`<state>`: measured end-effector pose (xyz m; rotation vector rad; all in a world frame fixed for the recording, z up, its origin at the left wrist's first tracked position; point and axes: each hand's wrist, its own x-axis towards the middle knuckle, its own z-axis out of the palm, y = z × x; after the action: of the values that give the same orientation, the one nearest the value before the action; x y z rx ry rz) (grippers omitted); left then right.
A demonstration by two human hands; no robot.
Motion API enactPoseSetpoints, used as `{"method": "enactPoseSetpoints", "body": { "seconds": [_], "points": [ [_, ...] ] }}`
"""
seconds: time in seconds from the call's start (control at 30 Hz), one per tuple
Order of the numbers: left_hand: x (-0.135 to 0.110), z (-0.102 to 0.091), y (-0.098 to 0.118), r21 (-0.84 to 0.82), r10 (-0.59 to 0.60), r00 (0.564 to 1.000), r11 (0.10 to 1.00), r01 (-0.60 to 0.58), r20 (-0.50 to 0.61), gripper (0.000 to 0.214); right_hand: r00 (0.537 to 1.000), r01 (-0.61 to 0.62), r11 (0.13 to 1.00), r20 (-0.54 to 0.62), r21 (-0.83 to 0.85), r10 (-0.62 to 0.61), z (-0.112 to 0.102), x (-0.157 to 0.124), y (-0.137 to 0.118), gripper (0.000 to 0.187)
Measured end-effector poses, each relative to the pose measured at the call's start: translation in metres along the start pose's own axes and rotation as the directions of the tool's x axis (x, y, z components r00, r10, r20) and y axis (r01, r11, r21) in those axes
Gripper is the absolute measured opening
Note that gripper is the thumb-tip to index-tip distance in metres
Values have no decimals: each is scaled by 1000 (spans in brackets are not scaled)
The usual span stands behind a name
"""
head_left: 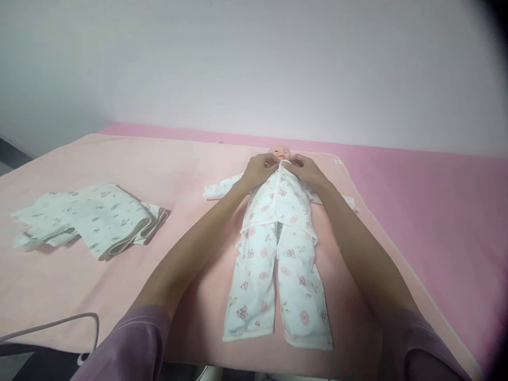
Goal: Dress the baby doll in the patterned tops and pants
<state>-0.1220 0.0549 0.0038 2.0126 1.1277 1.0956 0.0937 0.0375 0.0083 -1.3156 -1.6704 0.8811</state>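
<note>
A baby doll (280, 152) lies on its back, head toward the wall, dressed in a white printed top (283, 198) and matching trousers (256, 283). Both my hands are at the top's neckline, just under the doll's chin. My left hand (262, 166) pinches the collar from the left side. From the right, my right hand (305, 168) pinches the collar's other side. The top's front edges meet down the middle, and its sleeves spread out to both sides. My fingertips partly hide the collar.
A folded white printed garment (107, 214) lies to the left on the peach mat (190, 164). Under the mat is a pink surface (428, 211), reaching to the pale wall (254, 63). A grey cable (51, 321) curves at the lower left.
</note>
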Motion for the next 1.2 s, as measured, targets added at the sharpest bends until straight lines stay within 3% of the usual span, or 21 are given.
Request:
{"method": "enactPoseSetpoints", "body": {
  "seconds": [0.17, 0.3, 0.5, 0.7, 0.9, 1.2],
  "points": [
    [1, 5, -3, -2, 53, 998, 999, -53, -19, 18, 998, -53, 998, -32, 30, 54, 1, 0, 0, 48],
    [-2, 3, -3, -17, 92, 996, 996, -92, -5, 21, 996, -64, 998, 56, 17, 63, -3, 1, 2, 49],
    [-8, 1, 4, -110, 39, 999, 993, -39, -6, 26, 999, 14, 999, 43, -43, -12, -1, 2, 2, 48],
    [-7, 8, 9, -145, -129, 991, 982, 122, -41, 25, 998, 5, 999, 68, -50, -1, -3, 3, 3, 55],
    [-2, 14, 3, -135, -110, 989, 986, 96, -97, 17, 995, -10, 997, 101, 82, 2, -6, 1, 3, 50],
    [1, 20, -1, -47, -140, 982, 990, 135, -129, 16, 992, 1, 996, 123, 84, -11, -8, 1, 4, 42]
  ]
}}
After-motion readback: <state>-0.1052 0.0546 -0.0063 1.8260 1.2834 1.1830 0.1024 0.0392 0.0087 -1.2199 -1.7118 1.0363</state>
